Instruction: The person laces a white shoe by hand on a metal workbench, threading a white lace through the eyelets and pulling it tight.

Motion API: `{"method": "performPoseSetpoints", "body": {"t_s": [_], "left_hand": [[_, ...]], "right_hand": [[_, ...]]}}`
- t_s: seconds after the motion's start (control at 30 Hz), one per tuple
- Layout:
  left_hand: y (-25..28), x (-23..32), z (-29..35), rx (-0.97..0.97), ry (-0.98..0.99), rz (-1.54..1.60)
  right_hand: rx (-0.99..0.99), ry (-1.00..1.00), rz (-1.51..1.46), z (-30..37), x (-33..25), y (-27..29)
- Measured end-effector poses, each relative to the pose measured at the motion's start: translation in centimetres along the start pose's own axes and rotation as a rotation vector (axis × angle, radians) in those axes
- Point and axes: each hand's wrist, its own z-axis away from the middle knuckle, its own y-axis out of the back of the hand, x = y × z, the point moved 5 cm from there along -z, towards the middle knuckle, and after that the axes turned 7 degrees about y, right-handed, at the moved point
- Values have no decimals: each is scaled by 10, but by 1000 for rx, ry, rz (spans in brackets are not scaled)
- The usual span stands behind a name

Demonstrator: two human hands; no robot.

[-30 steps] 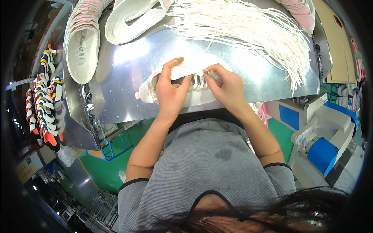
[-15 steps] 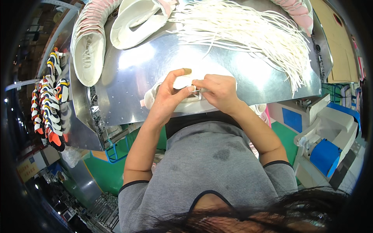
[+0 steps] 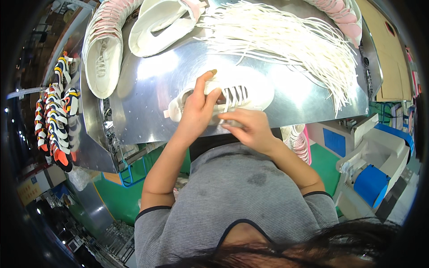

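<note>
A white shoe upper (image 3: 259,95) lies on the metal table in front of me, its toe to the right and a small pink tab at the heel. White lace rows cross its dark opening. My left hand (image 3: 196,107) is closed on the upper near the collar, thumb and fingers on either side of the opening. One left fingertip wears a tan cover. My right hand (image 3: 251,127), at the near side of the upper, pinches a white shoelace (image 3: 226,106) that runs out of the lacing. The lace's end is hidden or blurred by the fingers.
A heap of loose white laces (image 3: 286,42) covers the table's far right. Nested pink and white uppers (image 3: 105,53) curve along the far left, beside another white upper (image 3: 154,38). More nested uppers (image 3: 342,20) sit far right. A grey and blue machine (image 3: 373,178) stands right.
My right hand has moved from the top of the opening toward me, drawing the lace along. The laced rows now show. My left hand has shifted slightly and its thumb has lifted.
</note>
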Motion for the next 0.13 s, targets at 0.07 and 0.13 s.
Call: {"method": "performPoseSetpoints", "body": {"t_s": [0.07,0.13], "left_hand": [[5,7,19,37,-151,-332],[12,2,37,20,-279,-428]], "right_hand": [[44,-160,-152,12,8,8],[60,-592,-557,38,32,15]]}}
